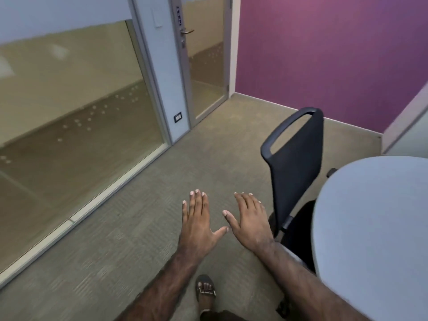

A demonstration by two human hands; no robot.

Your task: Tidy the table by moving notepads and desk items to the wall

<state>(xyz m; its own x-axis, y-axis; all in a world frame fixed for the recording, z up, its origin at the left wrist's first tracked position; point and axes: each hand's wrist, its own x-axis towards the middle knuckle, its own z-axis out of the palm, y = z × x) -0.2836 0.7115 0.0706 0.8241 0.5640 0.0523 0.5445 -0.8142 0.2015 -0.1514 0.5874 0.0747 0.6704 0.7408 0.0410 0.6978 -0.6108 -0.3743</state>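
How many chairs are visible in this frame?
1. A black chair stands pushed against the round grey table at right, beyond the right hand. Others may be hidden outside the view.

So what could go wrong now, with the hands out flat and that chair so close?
Both the left hand and the right hand are open and hold nothing, stretched out over the carpet.

1. The black office chair stands just beside the right hand, tucked at the grey table; a careless turn might knock into it.

2. The sandalled foot is stepping near the chair's base, so it might trip on it.
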